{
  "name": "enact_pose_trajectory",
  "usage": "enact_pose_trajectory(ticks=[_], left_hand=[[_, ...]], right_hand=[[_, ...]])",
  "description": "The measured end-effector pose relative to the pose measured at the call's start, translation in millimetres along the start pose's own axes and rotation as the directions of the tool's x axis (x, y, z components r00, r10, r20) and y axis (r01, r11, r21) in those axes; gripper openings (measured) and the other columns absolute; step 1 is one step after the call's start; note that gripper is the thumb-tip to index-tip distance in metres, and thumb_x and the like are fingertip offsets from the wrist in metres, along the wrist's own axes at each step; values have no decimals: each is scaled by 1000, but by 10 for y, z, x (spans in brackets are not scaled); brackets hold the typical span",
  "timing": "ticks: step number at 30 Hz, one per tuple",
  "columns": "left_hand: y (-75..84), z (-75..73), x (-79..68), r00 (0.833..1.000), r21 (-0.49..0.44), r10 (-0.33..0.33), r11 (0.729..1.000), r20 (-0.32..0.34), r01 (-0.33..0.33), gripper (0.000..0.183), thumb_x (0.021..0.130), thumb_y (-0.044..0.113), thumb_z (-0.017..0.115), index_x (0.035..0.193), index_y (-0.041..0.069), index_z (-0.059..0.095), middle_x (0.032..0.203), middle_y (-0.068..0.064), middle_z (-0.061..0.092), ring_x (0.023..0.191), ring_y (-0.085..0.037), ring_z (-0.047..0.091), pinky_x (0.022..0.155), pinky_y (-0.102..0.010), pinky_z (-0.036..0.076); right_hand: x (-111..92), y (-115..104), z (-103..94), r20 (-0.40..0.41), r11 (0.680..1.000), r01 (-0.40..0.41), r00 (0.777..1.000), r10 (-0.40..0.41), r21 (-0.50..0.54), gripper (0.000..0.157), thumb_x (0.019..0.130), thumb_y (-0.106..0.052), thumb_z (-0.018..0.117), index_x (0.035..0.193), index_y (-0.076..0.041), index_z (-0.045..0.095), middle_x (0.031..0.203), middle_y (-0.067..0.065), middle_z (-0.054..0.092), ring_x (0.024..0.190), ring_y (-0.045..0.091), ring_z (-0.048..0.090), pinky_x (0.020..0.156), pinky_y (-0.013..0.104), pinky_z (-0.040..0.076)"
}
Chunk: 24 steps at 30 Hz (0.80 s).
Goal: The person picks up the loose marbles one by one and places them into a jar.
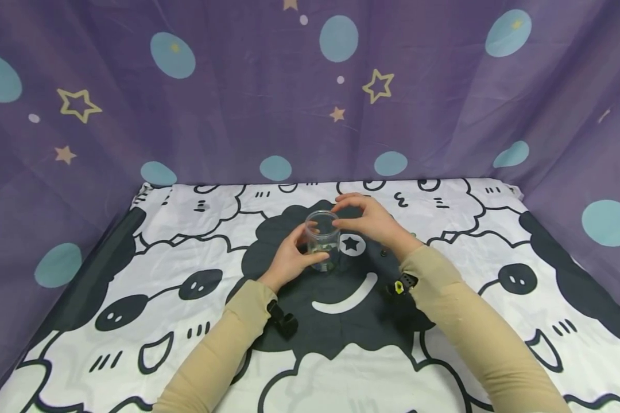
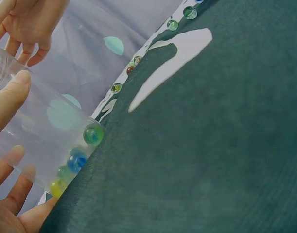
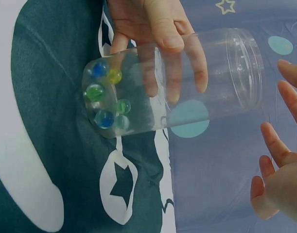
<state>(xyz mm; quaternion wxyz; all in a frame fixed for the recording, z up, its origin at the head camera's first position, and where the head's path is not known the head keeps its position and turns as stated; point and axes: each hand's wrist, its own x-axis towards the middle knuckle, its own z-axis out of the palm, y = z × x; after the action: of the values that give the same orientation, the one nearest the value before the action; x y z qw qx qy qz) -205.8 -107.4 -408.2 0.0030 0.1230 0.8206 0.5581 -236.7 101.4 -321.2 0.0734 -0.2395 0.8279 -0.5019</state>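
Observation:
A clear plastic jar (image 1: 324, 241) stands upright on the dark part of the cloth, its mouth uncovered. My left hand (image 1: 294, 258) grips its side, thumb on the near face and fingers round the back. Several glass marbles (image 3: 96, 92) lie on the jar's bottom, in blue, green and yellow. Beside the jar's rim my right hand (image 1: 369, 221) hovers, its fingers apart and slightly bent. In the right wrist view nothing shows between the right hand's fingers (image 3: 270, 138). Further loose marbles, such as a green one (image 2: 190, 13), lie on the cloth beyond the jar.
A cloth (image 1: 175, 321) with cartoon faces covers the table. Behind and at both sides hangs a purple curtain (image 1: 227, 103) with stars and blue spots. A small dark marble (image 1: 384, 252) sits near my right wrist.

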Motion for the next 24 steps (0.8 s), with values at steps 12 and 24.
enact_pose_trajectory(ticks=[12, 24], left_hand=[[-36, 30, -24, 1000, -31, 3, 1000, 8, -2, 69, 79, 17, 79, 139, 15, 45, 127, -8, 53, 118, -28, 52, 95, -40, 52], [-24, 17, -15, 999, -44, 47, 998, 0, -47, 68, 79, 12, 78, 138, 12, 45, 128, -11, 52, 117, -30, 53, 95, -37, 52]], right_hand=[[-133, 136, -192, -42, 998, -48, 998, 49, 31, 30, 86, -16, 70, 113, -4, 65, 143, 10, 45, 138, 28, 32, 111, 56, 26], [-249, 213, -397, -67, 996, -78, 995, 80, 35, 31, 88, -18, 68, 114, -1, 63, 142, 11, 46, 138, 28, 32, 113, 55, 24]])
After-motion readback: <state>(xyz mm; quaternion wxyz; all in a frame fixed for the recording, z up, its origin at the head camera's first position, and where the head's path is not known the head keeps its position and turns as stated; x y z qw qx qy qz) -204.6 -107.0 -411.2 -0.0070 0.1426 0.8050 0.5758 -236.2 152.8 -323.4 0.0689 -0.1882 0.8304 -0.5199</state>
